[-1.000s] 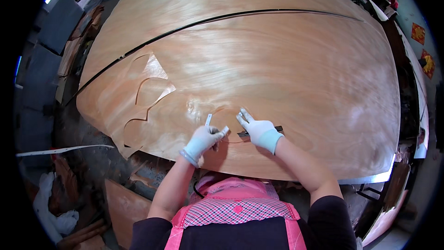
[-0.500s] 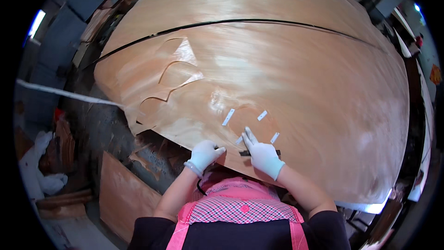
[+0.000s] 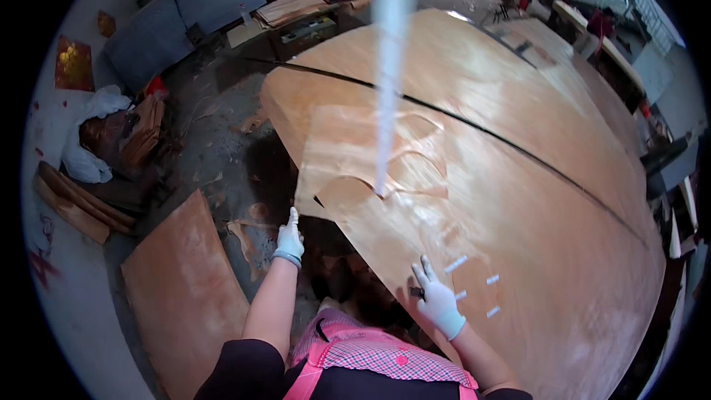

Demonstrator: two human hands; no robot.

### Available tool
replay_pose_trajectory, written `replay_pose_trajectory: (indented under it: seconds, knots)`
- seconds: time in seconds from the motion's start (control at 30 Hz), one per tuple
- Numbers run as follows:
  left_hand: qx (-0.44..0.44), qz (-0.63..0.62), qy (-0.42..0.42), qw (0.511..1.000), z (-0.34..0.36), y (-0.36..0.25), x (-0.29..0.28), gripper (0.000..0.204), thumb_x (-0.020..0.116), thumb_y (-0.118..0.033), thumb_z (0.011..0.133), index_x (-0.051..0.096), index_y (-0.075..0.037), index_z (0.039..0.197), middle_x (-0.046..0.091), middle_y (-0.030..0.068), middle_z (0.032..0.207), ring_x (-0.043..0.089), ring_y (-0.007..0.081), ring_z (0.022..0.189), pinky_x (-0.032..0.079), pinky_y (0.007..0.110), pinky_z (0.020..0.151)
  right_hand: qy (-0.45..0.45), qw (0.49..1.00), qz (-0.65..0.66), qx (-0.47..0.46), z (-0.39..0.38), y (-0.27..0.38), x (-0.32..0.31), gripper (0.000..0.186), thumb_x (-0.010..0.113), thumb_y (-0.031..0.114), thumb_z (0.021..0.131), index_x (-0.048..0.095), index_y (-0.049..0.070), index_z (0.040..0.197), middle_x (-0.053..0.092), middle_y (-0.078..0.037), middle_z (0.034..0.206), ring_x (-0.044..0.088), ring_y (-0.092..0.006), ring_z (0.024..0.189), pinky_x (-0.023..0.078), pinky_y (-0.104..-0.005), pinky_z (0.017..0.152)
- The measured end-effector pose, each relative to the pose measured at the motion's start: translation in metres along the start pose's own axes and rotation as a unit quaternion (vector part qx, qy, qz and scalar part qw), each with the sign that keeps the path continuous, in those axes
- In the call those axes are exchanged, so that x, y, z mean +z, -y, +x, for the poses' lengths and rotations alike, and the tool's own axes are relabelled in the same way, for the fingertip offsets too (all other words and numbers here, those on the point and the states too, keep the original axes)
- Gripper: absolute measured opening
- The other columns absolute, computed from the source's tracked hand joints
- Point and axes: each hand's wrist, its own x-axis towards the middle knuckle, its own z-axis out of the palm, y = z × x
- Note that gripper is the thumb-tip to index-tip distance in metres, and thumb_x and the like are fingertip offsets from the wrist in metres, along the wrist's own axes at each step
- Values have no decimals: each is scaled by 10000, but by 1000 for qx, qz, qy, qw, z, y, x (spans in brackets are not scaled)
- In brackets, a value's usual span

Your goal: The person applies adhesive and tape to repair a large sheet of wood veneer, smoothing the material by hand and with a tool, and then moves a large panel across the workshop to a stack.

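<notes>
A large pale wood veneer sheet (image 3: 533,215) covers the worktable. My left hand (image 3: 289,239), in a white glove, reaches past its left edge. Its fingertips meet the near corner of a veneer offcut (image 3: 337,137) with scalloped cuts along its right side; the grip is partly hidden. My right hand (image 3: 442,307), also gloved, is over the front edge of the sheet with two fingers stretched out. A small dark tool (image 3: 417,292) is tucked under its thumb side. Beside that hand, several white strips (image 3: 456,264) surround a faint round outline.
A long dark strip (image 3: 474,126) crosses the sheet. A white hanging cord or tube (image 3: 390,67) blurs across the view. A brown board (image 3: 185,274) leans at lower left, near scraps on the floor and a white plastic bag (image 3: 89,152). Stacked veneer (image 3: 292,7) lies at the back.
The view has swung left. My left hand has moved from the table's front edge out to the offcut's corner. My right hand has shifted left, away from the round outline, with the dark tool.
</notes>
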Motion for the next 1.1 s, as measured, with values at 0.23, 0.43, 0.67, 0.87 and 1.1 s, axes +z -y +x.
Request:
replay_pose_trajectory:
  seconds: [0.23, 0.43, 0.67, 0.87, 1.1]
  knots:
    - [87, -40, 199, 975, 40, -39, 5, 199, 698, -72, 875, 660, -25, 1065, 630, -18, 825, 553, 82, 691, 490, 256, 668, -123, 936, 324, 56, 101, 55, 82, 476, 498, 18, 895, 522, 44, 1369, 594, -160, 1301, 625, -160, 642, 512, -295, 579]
    - [125, 24, 357, 925, -3, -97, -37, 186, 675, -26, 878, 623, 10, 1054, 612, -12, 857, 556, 54, 731, 474, 210, 659, 5, 647, 703, 297, 234, 162, 87, 490, 602, 549, 912, 573, 85, 1066, 668, -94, 905, 475, -81, 528, 315, -206, 392]
    - [252, 106, 256, 927, 33, -192, -132, 330, 637, -119, 944, 585, 17, 1240, 682, 54, 1044, 620, 80, 862, 498, 212, 767, -85, 763, 602, 220, 309, 252, 104, 229, 670, 267, 924, 566, 110, 793, 480, 41, 589, 398, -75, 443, 278, -239, 414]
    - [580, 276, 155, 751, 96, -334, -137, 589, 661, -381, 901, 521, 19, 1310, 600, 201, 1249, 549, 336, 1204, 396, 427, 1058, 37, 972, 227, -35, 392, 285, 106, 205, 531, 98, 876, 675, 55, 1016, 666, -59, 891, 632, -222, 820, 506, -352, 736]
    - [558, 575, 235, 551, 206, -457, -118, 968, 613, -699, 763, 430, 11, 1395, 523, 228, 1316, 436, 380, 1288, 195, 547, 1147, 46, 900, 416, -123, 550, 386, 114, 247, 705, 302, 908, 704, 55, 934, 519, 59, 614, 451, -33, 543, 361, -224, 488]
